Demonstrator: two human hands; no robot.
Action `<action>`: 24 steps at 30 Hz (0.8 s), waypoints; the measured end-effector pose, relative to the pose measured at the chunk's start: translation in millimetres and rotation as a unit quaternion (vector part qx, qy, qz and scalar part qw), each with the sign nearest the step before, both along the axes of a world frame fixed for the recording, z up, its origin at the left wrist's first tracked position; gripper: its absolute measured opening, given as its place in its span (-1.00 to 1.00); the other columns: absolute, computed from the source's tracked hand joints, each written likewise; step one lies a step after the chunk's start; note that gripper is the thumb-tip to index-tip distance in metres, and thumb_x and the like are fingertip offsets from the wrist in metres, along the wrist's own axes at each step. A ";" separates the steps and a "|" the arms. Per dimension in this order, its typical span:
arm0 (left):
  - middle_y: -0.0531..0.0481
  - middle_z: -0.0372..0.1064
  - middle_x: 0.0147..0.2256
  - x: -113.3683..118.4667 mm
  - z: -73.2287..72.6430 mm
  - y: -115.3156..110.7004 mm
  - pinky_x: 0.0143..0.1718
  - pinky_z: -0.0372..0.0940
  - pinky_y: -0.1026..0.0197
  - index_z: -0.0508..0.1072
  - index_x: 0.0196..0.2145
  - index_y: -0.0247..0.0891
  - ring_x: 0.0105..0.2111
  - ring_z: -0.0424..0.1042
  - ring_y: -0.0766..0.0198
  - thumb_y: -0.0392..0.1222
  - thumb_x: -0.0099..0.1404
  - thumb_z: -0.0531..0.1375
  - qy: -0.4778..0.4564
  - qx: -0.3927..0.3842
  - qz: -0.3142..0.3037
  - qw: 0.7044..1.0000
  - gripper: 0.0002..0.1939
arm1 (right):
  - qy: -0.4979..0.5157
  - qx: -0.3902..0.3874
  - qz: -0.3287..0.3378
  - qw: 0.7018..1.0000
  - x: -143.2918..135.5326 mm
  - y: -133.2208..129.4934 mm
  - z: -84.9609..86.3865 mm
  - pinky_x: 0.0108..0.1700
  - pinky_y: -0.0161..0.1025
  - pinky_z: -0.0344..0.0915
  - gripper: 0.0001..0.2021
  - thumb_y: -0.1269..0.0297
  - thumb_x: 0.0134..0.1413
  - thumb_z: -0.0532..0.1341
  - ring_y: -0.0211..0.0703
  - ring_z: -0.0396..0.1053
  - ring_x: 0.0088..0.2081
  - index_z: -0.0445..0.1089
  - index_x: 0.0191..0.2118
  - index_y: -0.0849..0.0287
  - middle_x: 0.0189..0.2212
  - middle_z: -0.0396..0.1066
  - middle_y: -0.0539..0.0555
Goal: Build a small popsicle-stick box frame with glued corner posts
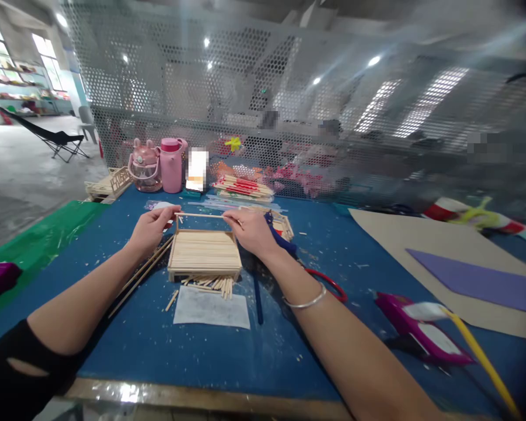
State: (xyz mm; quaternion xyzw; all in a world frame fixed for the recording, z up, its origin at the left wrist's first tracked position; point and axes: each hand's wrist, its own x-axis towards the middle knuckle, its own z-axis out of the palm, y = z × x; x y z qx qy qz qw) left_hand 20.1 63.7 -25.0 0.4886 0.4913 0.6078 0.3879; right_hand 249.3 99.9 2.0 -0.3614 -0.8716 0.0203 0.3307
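Note:
A small wooden model made of sticks sits on the blue table, its slatted deck facing me. Above its far edge runs a thin wooden stick, level from side to side. My left hand pinches the stick's left end. At the right end, the fingers of my right hand are closed on the same stick. Short cut sticks lie heaped against the model's near side, beside a white paper sheet. Two long thin sticks rest under my left forearm.
At the back stand a pink bottle, a clear pink-lidded jug, a lit phone and red-banded stick bundles. A perforated metal screen rises behind. Rightward lie brown cardboard, a purple sheet and a magenta device.

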 end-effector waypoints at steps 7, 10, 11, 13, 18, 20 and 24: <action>-0.11 0.49 -0.35 -2.4 -1.4 -0.8 -0.32 0.22 0.27 0.52 -0.25 -0.32 -0.33 0.39 0.26 0.29 -0.12 0.23 -0.001 -0.024 0.004 1.000 -0.35 | 0.001 -0.018 0.005 1.000 -3.6 0.9 -4.9 -0.28 -0.32 0.18 -0.81 0.35 0.14 0.08 -0.18 0.41 -0.31 0.45 -0.31 0.20 -0.35 0.51 0.08; -0.12 0.51 -0.36 -2.9 -1.9 -0.7 -0.28 0.24 0.23 0.53 -0.26 -0.33 -0.33 0.40 0.22 0.26 -0.12 0.25 0.025 -0.016 0.016 0.999 -0.37 | 0.004 -0.020 0.013 1.000 -2.7 1.2 -4.9 -0.28 -0.32 0.19 -0.81 0.35 0.14 0.08 -0.18 0.41 -0.32 0.45 -0.32 0.22 -0.36 0.50 0.10; -0.11 0.51 -0.36 -2.8 -2.0 -0.8 -0.25 0.24 0.21 0.54 -0.26 -0.33 -0.32 0.41 0.20 0.24 -0.11 0.26 0.044 -0.012 0.027 0.999 -0.40 | 0.007 -0.021 0.017 1.000 -2.8 1.1 -4.7 -0.28 -0.31 0.19 -0.80 0.35 0.14 0.08 -0.18 0.41 -0.32 0.45 -0.32 0.22 -0.36 0.50 0.10; -0.11 0.52 -0.34 -2.2 -1.7 -1.0 -0.18 0.24 0.18 0.55 -0.28 -0.33 -0.29 0.42 0.17 0.18 -0.08 0.27 0.083 -0.004 0.054 0.995 -0.46 | 0.019 -0.025 0.022 0.999 -3.4 1.0 -4.2 -0.27 -0.30 0.21 -0.81 0.36 0.13 0.08 -0.17 0.41 -0.31 0.45 -0.33 0.22 -0.36 0.50 0.10; -0.09 0.53 -0.34 0.4 -1.6 -0.8 -0.12 0.22 0.17 0.57 -0.33 -0.33 -0.23 0.42 0.12 0.05 -0.02 0.25 0.118 0.011 0.093 0.989 -0.60 | 0.130 -0.125 0.033 0.983 -2.5 6.3 -8.6 -0.24 -0.26 0.27 -0.87 0.36 0.02 0.15 -0.20 0.40 -0.33 0.43 -0.32 0.20 -0.39 0.49 0.06; -0.08 0.53 -0.33 1.0 -2.8 0.2 -0.12 0.23 0.18 0.57 -0.34 -0.32 -0.23 0.42 0.12 0.03 -0.01 0.24 0.119 0.011 0.100 0.988 -0.63 | 0.212 -0.222 0.065 0.949 1.8 10.7 -13.8 -0.22 -0.26 0.30 -0.78 0.40 -0.07 0.19 -0.23 0.41 -0.31 0.38 -0.21 0.18 -0.35 0.48 0.04; -0.10 0.53 -0.31 1.4 -7.2 3.5 -0.16 0.24 0.19 0.56 -0.30 -0.33 -0.26 0.42 0.14 0.04 0.00 0.22 0.113 0.004 0.105 0.988 -0.59 | 0.323 -0.361 0.110 0.868 14.6 15.6 -24.4 -0.17 -0.24 0.33 -0.64 0.46 -0.24 0.26 -0.24 0.43 -0.27 0.29 -0.21 0.14 -0.32 0.47 0.00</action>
